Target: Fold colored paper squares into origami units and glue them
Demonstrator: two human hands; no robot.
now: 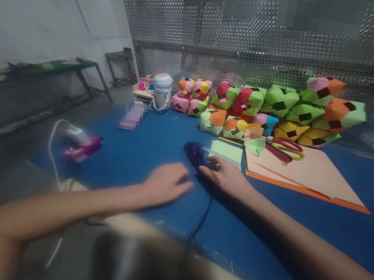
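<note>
A dark blue glue gun (193,152) with a small red light is near the middle of the blue table. My right hand (226,173) is closed round its handle end, and a black cord (202,217) trails from there to the table's front edge. A pale stick (218,155) sticks out beside my fingers toward light green paper squares (226,152). To the left of the glue gun, my left hand (166,184) rests low over the table with nothing visible in it. Its thumb stands apart from the bent fingers, slightly blurred.
Folded paper blocks (247,103) line the back. Scissors (284,150) lie on peach and orange sheets (301,167) at right. A white jug (162,91) stands behind a phone-like pink item (133,115). At left, a white plug (78,135) sits in a magenta socket block (83,151).
</note>
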